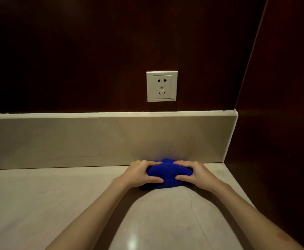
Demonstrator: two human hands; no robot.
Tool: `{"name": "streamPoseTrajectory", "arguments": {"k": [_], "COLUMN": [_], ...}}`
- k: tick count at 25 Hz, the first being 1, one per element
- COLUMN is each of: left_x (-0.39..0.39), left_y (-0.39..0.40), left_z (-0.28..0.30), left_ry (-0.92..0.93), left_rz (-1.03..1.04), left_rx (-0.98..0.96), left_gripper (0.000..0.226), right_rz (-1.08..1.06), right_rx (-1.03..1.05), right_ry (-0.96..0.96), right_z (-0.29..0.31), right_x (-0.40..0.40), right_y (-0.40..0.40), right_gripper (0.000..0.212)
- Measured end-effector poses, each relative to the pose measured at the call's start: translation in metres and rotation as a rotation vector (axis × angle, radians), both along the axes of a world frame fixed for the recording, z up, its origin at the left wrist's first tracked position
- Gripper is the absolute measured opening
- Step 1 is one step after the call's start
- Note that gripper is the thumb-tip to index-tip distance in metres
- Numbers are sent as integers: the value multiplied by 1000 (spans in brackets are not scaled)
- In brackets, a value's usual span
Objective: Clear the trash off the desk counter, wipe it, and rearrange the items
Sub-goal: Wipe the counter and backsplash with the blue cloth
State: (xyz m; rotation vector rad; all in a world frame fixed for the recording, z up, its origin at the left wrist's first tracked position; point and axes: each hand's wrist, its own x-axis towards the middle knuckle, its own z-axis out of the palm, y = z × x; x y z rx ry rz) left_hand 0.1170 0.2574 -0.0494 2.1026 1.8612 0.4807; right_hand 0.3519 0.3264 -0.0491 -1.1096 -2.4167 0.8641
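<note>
Gripping a bunched blue cloth (167,175) from both sides, the two hands sat at the far edge of the pale stone counter (39,204), close against the beige backsplash (75,141). Left hand (142,173) lay on the cloth's left flank, fingers curled over the top of the wad and thumb hooked along its near side. Right hand (192,173) mirrored it on the right flank, fingers draped over the top, thumb tucked in along the front edge. Both hands were clamped on the cloth, with the fabric bulging up between them. Fingertips of the two hands nearly met over the top of the wad but stayed apart; the thumbs likewise stopped short of each other. Cloth rested on the counter surface, its far edge touching or just short of the backsplash; could not tell which. A faint blue reflection showed on the backsplash directly behind it. Both forearms were bare and came in from the lower corners of the view, converging on the cloth and throwing a dark shadow on the counter beneath them. A thin vein or crack line ran through the stone in the near counter, between the arms. A white wall socket (162,86) was set in the dark wood panel (66,51) above the backsplash, roughly in line with the cloth. A second dark wood panel (283,105) closed off the counter on the right, meeting the backsplash at the corner near the right hand.
</note>
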Motion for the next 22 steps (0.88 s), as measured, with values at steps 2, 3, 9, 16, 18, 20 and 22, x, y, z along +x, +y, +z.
{"name": "streamPoseTrajectory", "arguments": {"k": [2, 3, 9, 16, 18, 20, 22], "left_x": [24, 34, 78, 120, 121, 119, 118], "left_y": [11, 15, 36, 56, 58, 58, 56], "left_z": [0, 0, -1, 1, 1, 0, 2], "left_ry": [25, 34, 43, 78, 89, 105, 112], "left_rz": [-37, -56, -131, -232, -238, -239, -236], "left_rx": [1, -7, -33, -36, -30, -12, 14], "left_gripper": [76, 78, 85, 84, 82, 79, 77], "right_rz": [-34, -46, -140, -348, -364, -345, -295], "right_rx": [-11, -5, 22, 44, 17, -11, -22], "right_ry": [-86, -133, -385, -504, -465, -440, -447], "right_z": [7, 11, 33, 34, 28, 27, 30], "right_x": [22, 31, 57, 77, 79, 80, 82], "right_y": [10, 14, 28, 30, 28, 26, 23], "right_gripper": [56, 57, 50, 46, 51, 57, 58]}}
